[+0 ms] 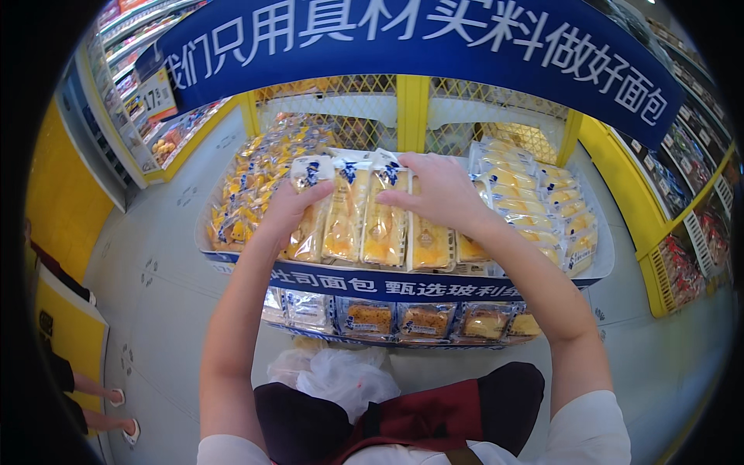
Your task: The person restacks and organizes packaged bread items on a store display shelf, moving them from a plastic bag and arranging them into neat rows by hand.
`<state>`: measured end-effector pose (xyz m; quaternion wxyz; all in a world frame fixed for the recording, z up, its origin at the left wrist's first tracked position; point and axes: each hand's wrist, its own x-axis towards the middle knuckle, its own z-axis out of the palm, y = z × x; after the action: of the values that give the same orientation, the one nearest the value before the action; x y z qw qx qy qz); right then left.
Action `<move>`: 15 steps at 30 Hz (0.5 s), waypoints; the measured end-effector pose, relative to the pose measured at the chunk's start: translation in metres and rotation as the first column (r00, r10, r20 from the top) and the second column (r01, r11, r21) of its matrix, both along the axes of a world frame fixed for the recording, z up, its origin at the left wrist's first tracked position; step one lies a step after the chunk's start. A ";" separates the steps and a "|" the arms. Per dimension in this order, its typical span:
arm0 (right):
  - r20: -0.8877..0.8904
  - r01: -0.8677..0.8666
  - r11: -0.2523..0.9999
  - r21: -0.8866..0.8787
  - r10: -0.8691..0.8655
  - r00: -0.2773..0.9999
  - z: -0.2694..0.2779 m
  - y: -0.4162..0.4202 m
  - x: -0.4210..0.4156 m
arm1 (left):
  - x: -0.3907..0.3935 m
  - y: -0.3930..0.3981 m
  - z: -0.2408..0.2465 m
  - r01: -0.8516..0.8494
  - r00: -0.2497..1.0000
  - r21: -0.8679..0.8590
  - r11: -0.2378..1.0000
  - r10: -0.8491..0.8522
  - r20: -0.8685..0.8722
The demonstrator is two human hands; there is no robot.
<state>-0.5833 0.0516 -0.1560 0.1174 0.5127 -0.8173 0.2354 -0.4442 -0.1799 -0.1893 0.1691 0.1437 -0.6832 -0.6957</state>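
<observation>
Several long packaged breads (383, 226) stand side by side in the white display tray (601, 256), their wrappers clear with blue print. My left hand (293, 209) rests against the leftmost long pack (311, 232), thumb across its upper front; its other fingers are partly hidden. My right hand (436, 189) spreads over the packs right of the middle, thumb pointing left and fingertips at the top edges. Whether it grips one pack is not plain. Small yellow-and-clear bread packets (250, 180) fill the tray's left part. Stacked flat bread packs (523, 203) lie on its right.
A blue sign (418, 35) spans the space above the tray. Below, a lower shelf holds packaged cakes (366, 319), with crumpled clear plastic bags (349, 378) by my knees. Yellow shelving (628, 209) stands right; another person's legs (99, 401) show at lower left.
</observation>
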 end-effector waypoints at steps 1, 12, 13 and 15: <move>-0.079 -0.021 0.999 -0.044 0.018 0.997 -0.004 0.004 -0.001 | 0.002 0.000 -0.001 0.001 1.000 0.045 0.999 0.000 -0.010; 0.523 0.357 0.910 -0.210 -0.204 0.828 -0.036 0.075 -0.008 | -0.005 -0.010 -0.017 -0.090 0.996 0.082 0.993 0.092 -0.017; 0.652 0.338 0.930 -0.141 -0.170 0.739 -0.036 0.077 -0.001 | -0.006 -0.009 -0.018 -0.114 0.993 0.050 0.992 0.115 -0.017; 0.406 0.285 0.949 -0.132 -0.211 0.889 -0.042 0.077 0.018 | 0.000 -0.006 -0.015 -0.139 0.990 0.005 0.990 0.139 -0.012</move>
<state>-0.5656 0.1283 -0.1980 0.0308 0.3336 -0.8573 0.3910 -0.4439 -0.1860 -0.2043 0.2210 0.1868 -0.6690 -0.6845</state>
